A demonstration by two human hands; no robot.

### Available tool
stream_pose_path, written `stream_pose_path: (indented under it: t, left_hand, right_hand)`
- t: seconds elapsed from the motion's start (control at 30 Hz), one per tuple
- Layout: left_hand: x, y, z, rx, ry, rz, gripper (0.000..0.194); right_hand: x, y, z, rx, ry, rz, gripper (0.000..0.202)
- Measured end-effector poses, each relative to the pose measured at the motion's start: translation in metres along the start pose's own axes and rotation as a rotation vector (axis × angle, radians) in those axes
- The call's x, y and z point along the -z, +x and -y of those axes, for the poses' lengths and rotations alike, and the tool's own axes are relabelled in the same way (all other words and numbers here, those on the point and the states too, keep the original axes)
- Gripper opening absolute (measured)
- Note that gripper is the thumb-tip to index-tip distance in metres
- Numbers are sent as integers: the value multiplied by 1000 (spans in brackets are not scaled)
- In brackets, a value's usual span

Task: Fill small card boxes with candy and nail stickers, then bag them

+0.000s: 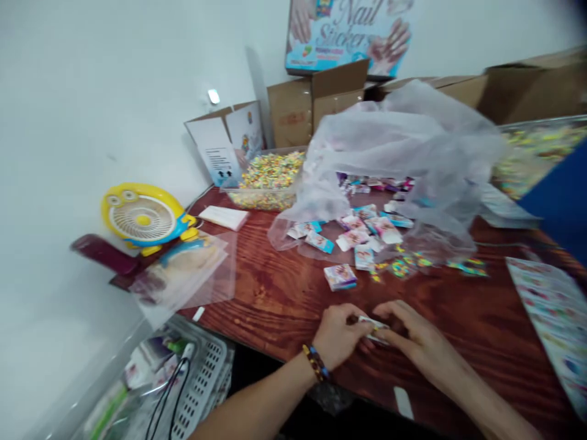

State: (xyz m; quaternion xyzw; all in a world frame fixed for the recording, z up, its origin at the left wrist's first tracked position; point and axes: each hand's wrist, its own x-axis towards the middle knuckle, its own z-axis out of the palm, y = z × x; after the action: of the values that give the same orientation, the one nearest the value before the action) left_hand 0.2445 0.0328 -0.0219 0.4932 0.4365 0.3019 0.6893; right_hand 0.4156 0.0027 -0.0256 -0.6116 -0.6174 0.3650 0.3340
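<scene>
Above the table's front edge, my left hand [338, 336] and my right hand [415, 339] meet around a small white carton [370, 321]. Both hands are closed on it, thumbs and fingertips at its sides; something tiny and yellow shows by the right fingertips, too small to name. Just beyond my hands lies a short stack of small printed boxes [340, 277]. More small boxes [353, 237] spill from a large translucent plastic bag [389, 134]. Little clear packets with yellow and green bits [402, 266] lie to the right of the boxes.
A clear bin of colourful pieces [273, 174] stands at the back, near a yellow fan [143, 219]. Plastic sleeves [213, 269] lie on the left, sticker sheets [550, 324] on the right. Below the left edge is a grey basket [206, 366]. Cardboard boxes [291, 113] line the wall.
</scene>
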Motion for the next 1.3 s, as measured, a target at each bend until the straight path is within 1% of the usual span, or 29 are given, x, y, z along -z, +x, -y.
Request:
stream_pose_path:
  t: [0.03,0.13,0.2,0.23,0.27,0.3,0.33,0.37,0.4,0.43,0.47,0.5,0.53,0.57,0.6,0.63,0.67,0.73,0.83,0.93,1.0,1.07,1.17,1.23,1.3]
  left_hand:
    - [2,0,1,-8,5,-14,20]
    - [6,-8,0,-63,81,-46,14]
    - [14,-18,-4,-184,255,-72,15]
    - [22,-23,-6,-270,370,-101,16]
    - [34,-28,-9,-359,495,-148,17]
    - [49,-32,-13,-442,622,-217,19]
    - [69,-36,-16,-495,743,-301,22]
    - [91,-38,-20,-512,877,-409,24]
    - [116,-39,-23,-499,1014,-527,26]
    - [141,-40,-25,-453,1159,-638,31]
    - [164,-41,-26,-357,1288,-755,37]
    - [184,-41,-26,-235,1394,-830,44]
    - [199,-41,-25,-130,1471,-849,46]
    - [209,-43,-22,-89,1529,-813,46]
    - [213,-44,-17,-80,1572,-760,47]
    - [212,-46,-13,-97,1600,-696,48]
    - [207,-49,-8,-131,1616,-634,49]
    - [190,-56,1,-183,1623,-549,54]
    - [163,-66,6,-206,1600,-496,59]
    - [147,-75,6,-230,1558,-453,61]
    - [143,-83,6,-254,1529,-412,61]
    - [143,-92,8,-288,1491,-376,59]
    - [151,-102,10,-404,1382,-328,44]
    - [154,-99,3,-514,1271,-340,34]
    - [150,-82,-13,-596,1151,-365,31]
  right_hand:
    - [-3,0,-1,-36,33,-9,26]
    - [-14,-1,5,-111,161,122,31]
    - [-19,-4,15,-147,202,167,32]
    - [-20,-4,19,-171,209,149,31]
    - [-21,-4,22,-200,214,122,31]
    - [-20,-3,23,-236,221,96,30]
    - [-18,-2,22,-274,230,64,29]
    - [-15,0,19,-310,242,24,28]
    - [-13,2,15,-338,253,-18,28]
    - [-10,3,9,-361,259,-58,27]
    - [-8,4,4,-379,261,-88,26]
    - [-8,5,-2,-393,263,-110,26]
    - [-8,6,-7,-401,263,-128,25]
    - [-9,6,-12,-407,260,-143,25]
    - [-11,6,-15,-408,255,-163,24]
    - [-13,6,-16,-405,250,-183,23]
    - [-14,6,-17,-397,244,-200,23]
    - [-15,5,-15,-388,236,-204,21]
    - [-12,5,-6,-390,242,-137,21]
    - [-8,4,5,-377,245,-102,21]
    - [-8,3,10,-364,248,-122,23]
    - [-8,1,12,-358,270,-149,29]
    - [-8,-1,11,-350,332,-182,35]
    - [-7,-1,9,-338,369,-208,37]
    - [-5,1,6,-326,382,-254,37]
